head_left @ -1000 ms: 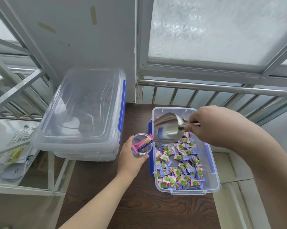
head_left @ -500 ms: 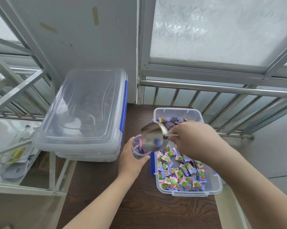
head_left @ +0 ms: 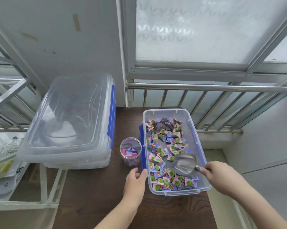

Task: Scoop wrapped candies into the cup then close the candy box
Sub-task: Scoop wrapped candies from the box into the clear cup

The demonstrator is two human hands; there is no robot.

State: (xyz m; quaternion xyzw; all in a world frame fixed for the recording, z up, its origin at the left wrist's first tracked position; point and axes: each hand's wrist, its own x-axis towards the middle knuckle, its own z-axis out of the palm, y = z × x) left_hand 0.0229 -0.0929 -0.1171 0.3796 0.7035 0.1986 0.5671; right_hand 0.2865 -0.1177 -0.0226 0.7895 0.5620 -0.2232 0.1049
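A clear candy box (head_left: 201, 162) with blue side latches stands open on the dark wooden table, holding several pink, green and purple wrapped candies (head_left: 164, 139). My right hand (head_left: 222, 176) grips the handle of a metal scoop (head_left: 185, 164), whose bowl rests low inside the box near its front right. A small clear cup (head_left: 130, 152) with a few candies in it stands upright on the table just left of the box. My left hand (head_left: 136, 180) hovers open in front of the cup, its fingers near the box's left edge.
A stack of larger clear lidded boxes with blue latches (head_left: 70, 123) sits at the back left. Behind the table (head_left: 96, 204) runs a metal railing (head_left: 205, 88). A shelf with a bag (head_left: 5, 167) lies lower left.
My left hand has let go of the cup, which now stands on the table. My right hand has carried the scoop from over the cup down into the box.
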